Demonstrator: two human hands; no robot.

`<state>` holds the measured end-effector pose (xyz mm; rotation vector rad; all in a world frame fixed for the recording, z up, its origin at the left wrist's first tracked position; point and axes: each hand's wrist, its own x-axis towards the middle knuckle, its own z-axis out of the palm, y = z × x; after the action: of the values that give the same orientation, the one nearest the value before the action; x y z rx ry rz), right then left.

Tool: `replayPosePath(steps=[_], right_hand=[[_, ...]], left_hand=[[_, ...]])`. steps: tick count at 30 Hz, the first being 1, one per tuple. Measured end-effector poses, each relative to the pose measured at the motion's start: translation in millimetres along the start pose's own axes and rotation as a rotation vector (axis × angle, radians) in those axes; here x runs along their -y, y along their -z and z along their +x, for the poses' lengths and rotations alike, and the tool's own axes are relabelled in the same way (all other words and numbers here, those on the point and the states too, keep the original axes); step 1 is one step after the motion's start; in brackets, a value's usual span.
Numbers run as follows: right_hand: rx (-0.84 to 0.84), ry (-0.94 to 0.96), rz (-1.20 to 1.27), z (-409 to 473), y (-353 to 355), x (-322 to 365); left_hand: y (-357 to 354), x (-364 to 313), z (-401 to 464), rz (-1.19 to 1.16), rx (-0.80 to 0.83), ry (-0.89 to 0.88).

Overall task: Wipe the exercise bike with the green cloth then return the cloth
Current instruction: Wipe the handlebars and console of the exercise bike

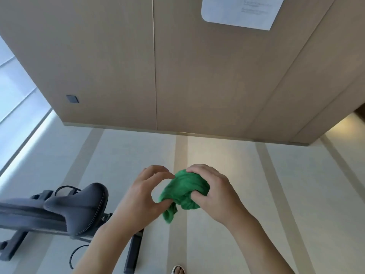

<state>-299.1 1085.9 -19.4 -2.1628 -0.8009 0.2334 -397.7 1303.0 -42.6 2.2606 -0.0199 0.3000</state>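
So from my head cam feed, both hands are up in the lower middle of the frame with the green cloth (182, 191) bunched up between them. My right hand (213, 192) has a closed grip on the right side of the wad, fingers curled over the top and thumb tucked underneath. My left hand (145, 191) has the lower left edge pinched against the thumb, while the upper fingers arc over toward the top of the cloth with an open gap inside the curl. A little tail of cloth hangs down below the left thumb. The cloth is up in the air, not touching anything but my hands.

The exercise bike (59, 212) sits in the lower left of the frame, well apart from the cloth. What I can see of it is the dark padded saddle (83, 206), some black cable loops and the dark base bars on the floor (227, 244), one bar running down under my left forearm. The floor is pale with tan stripes.

The upper half is tan wall panelling (118, 66), with a small dark plate (72, 99) at the left and a sheet of paper (240, 10) at the upper right, print too blurry to read. A sandalled toe (178, 270) pokes in at the bottom edge.
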Motion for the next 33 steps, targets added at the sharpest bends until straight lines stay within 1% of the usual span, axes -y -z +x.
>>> replayPosePath(steps=[4, 7, 12, 16, 19, 21, 25, 29, 33], right_hand=[[-0.018, 0.035, -0.014, 15, 26, -26], [-0.044, 0.027, 0.014, 30, 38, -42], [-0.047, 0.031, 0.044, 61, 45, -57], [-0.016, 0.005, 0.002, 97, 44, -67], [0.052, 0.036, -0.092, 134, 38, -71], [0.092, 0.047, -0.114, 165, 33, -71], [0.101, 0.023, -0.109, 239, 28, -66], [0.047, 0.003, -0.077, 317, 25, -51], [0.000, -0.008, -0.043, 386, 10, -39]], left_hand=[[-19, -9, 33, 0.060, -0.019, -0.008], [-23, -7, 59, 0.100, -0.053, -0.029], [-24, -1, 102, 0.097, -0.096, -0.059], [-25, 16, 134, 0.092, -0.122, -0.048], [-19, 39, 164, 0.074, -0.146, -0.065], [-9, 59, 188, 0.053, -0.161, -0.084], [29, 104, 244, 0.033, -0.196, -0.076], [74, 136, 292, 0.013, -0.252, -0.115], [104, 164, 328, 0.006, -0.302, -0.167]])
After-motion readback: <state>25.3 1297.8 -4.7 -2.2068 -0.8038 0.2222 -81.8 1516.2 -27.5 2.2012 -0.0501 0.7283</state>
